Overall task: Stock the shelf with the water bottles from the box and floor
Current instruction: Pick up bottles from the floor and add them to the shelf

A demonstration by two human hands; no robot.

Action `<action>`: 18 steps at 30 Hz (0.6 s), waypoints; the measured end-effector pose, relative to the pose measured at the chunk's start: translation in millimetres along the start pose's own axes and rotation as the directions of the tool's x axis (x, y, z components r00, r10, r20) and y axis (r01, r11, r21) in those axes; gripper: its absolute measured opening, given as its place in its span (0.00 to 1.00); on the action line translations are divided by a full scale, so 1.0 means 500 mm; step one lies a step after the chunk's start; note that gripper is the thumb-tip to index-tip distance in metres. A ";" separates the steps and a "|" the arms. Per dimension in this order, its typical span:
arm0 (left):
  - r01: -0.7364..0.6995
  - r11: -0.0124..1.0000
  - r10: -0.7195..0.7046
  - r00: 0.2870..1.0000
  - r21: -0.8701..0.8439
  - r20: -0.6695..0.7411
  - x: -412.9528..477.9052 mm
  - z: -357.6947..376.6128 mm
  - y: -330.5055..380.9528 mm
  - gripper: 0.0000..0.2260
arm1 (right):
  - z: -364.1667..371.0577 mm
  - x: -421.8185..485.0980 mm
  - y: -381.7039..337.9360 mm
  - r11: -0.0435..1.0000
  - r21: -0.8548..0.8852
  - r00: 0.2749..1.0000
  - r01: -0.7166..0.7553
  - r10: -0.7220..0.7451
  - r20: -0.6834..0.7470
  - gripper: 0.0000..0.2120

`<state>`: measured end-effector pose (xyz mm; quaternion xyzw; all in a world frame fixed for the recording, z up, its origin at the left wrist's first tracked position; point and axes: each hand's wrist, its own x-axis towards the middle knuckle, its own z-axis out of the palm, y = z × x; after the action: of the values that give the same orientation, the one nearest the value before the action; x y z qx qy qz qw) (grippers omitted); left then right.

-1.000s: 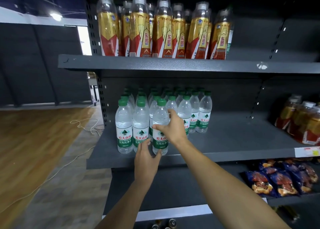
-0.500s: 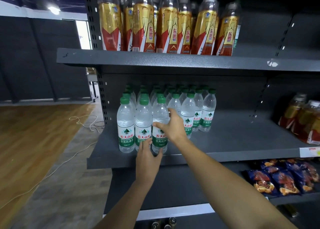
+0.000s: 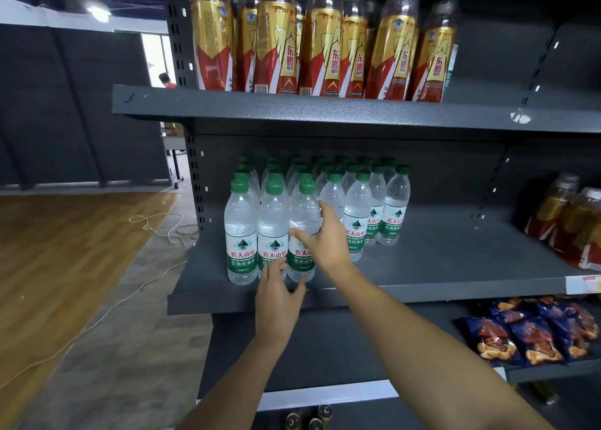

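Head view, left to right. Left hand [image 3: 279, 296]: fingers straight, tips touching the foot of the front-row water bottle [image 3: 302, 260]. Right hand [image 3: 328, 237] wraps that bottle's body, thumb across the label. We judge the step to be squaring it into line: push low, steady it high, keep it upright with the label forward. Water bottles [image 3: 357, 208] stand in rows at the left of the middle shelf [image 3: 455, 267], green caps on, clear water inside. Far right, same shelf: amber drink bottles [image 3: 569, 221]. We see no box.
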<state>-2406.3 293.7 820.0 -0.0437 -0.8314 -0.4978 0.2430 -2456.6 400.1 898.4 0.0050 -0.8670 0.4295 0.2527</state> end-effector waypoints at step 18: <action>-0.034 0.996 0.026 0.994 0.077 0.106 -0.069 0.010 -0.017 0.20 | -0.037 -0.106 0.081 0.975 0.025 0.970 -0.221 0.217 0.105 0.26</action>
<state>-2380.4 299.4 795.6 -0.0728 -0.8612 -0.4581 0.2079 -2411.4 428.3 854.1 -0.0644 -0.8660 0.4696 0.1593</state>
